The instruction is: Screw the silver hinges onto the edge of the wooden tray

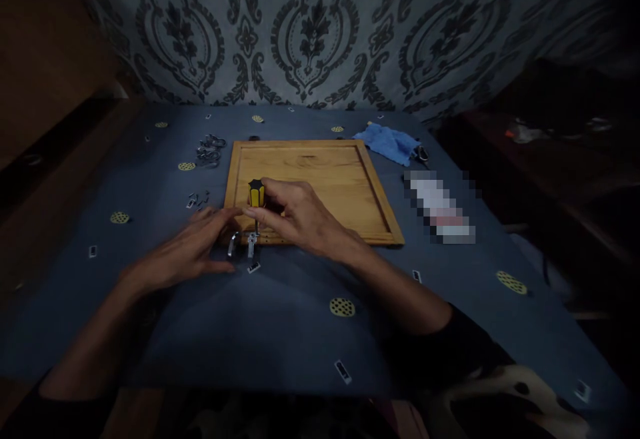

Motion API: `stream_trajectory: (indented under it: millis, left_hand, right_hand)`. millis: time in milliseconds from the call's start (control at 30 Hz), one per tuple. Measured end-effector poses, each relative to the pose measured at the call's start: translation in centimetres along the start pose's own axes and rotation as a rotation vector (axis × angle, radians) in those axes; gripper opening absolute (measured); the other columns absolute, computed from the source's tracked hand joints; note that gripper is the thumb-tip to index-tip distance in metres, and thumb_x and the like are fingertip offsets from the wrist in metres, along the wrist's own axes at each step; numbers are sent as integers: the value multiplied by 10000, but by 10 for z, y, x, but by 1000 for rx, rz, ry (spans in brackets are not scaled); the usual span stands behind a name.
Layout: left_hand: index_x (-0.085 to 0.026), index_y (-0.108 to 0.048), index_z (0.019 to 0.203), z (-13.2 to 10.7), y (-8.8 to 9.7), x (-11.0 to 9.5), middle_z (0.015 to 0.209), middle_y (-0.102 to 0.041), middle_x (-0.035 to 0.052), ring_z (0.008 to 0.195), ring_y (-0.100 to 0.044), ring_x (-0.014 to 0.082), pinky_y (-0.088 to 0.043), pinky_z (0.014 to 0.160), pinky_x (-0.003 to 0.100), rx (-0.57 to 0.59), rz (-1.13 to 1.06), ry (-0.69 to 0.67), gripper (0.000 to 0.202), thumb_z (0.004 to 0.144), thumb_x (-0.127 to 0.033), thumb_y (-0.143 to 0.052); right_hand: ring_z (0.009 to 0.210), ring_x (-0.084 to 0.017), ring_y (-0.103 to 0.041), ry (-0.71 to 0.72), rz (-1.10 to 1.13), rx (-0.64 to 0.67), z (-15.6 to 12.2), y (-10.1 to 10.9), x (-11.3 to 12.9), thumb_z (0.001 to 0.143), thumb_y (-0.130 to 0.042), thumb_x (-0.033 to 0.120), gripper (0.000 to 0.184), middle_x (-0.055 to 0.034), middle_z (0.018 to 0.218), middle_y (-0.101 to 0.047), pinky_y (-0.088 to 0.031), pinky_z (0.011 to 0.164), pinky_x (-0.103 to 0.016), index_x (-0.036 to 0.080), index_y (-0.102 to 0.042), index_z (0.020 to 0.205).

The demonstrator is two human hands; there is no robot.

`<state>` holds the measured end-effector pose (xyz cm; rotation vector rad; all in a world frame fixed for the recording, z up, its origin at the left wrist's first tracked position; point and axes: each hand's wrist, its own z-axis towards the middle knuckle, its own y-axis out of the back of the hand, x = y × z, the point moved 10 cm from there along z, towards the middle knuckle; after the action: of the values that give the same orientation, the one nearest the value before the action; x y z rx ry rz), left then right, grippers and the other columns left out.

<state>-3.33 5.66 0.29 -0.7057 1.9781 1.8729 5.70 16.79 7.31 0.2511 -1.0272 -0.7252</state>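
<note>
A square wooden board (320, 172) with a raised rim lies on the blue cloth. At its near left corner my right hand (295, 216) is closed around a short screwdriver (257, 194) with a yellow and black handle, held upright, tip down on a small metal bracket (251, 244) at the board's edge. My left hand (193, 249) rests beside it, fingers stretched toward the bracket and touching or nearly touching it. A second small metal bracket (233, 243) lies just left of the first, under my left fingertips.
A pile of metal clips (211, 148) and several loose small metal parts (197, 199) lie left of the board. A crumpled blue cloth (390, 142) sits at the back right. A blurred white object (443, 207) lies right of the board. Patterned fabric (310, 32) hangs behind.
</note>
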Motion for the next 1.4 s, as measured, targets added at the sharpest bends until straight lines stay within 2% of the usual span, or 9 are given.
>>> stream_trajectory:
  millis: [133, 467, 733, 833, 1100, 1267, 1400]
  left_hand:
    - [-298, -545, 1393, -1, -1, 0, 1289, -621, 82, 1239, -577, 336, -546, 1020, 503, 39, -16, 37, 518, 954, -540, -673]
    - [-290, -537, 1386, 1, 1, -5, 1306, -639, 79, 1275, -574, 322, -512, 1095, 500, 20, -25, -14, 456, 996, -501, -642]
    - [-307, -543, 1372, 2, 2, -7, 1283, -641, 79, 1279, -584, 333, -516, 1102, 527, -1, -65, -22, 448, 986, -503, -659]
    - [-311, -534, 1408, 2, 3, -7, 1263, -657, 79, 1274, -592, 343, -519, 1094, 540, -6, -50, -21, 503, 971, -515, -677]
    - [-297, -564, 1352, 1, 4, -8, 1254, -652, 55, 1250, -608, 338, -542, 1079, 499, -23, -47, -13, 445, 978, -518, -659]
    - [-314, -534, 1415, 1, 0, -2, 1269, -657, 76, 1255, -603, 335, -536, 1082, 517, -23, -46, -8, 523, 965, -539, -675]
    - [-312, -544, 1397, 1, -1, 2, 1285, -653, 80, 1249, -602, 331, -535, 1066, 501, -14, -40, 6, 520, 955, -546, -689]
  right_hand:
    - [628, -111, -445, -5, -4, -1, 0, 0, -1, 1068, -564, 499, 425, 51, 685, -478, -308, 628, -275, 234, -402, 779]
    - [624, -111, -451, -19, -13, 5, 0, 1, 1, 1067, -546, 531, 428, 52, 673, -479, -308, 615, -273, 232, -416, 789]
    - [618, -113, -464, -27, -9, -1, -1, 2, 0, 1064, -562, 518, 412, 49, 672, -492, -312, 605, -271, 223, -455, 797]
    - [627, -117, -468, -36, -17, -2, -1, 2, -1, 1061, -570, 515, 412, 44, 679, -504, -313, 608, -271, 225, -454, 792]
    - [612, -110, -455, -18, -7, -5, -1, 1, 0, 1061, -577, 508, 414, 55, 668, -480, -305, 605, -268, 227, -438, 792]
    - [612, -107, -442, -19, -20, -11, 0, 1, 0, 1062, -569, 522, 439, 56, 667, -481, -307, 604, -267, 236, -400, 775]
    - [620, -111, -449, -24, -32, -7, 0, 1, 0, 1065, -570, 506, 423, 52, 675, -492, -308, 607, -270, 236, -405, 785]
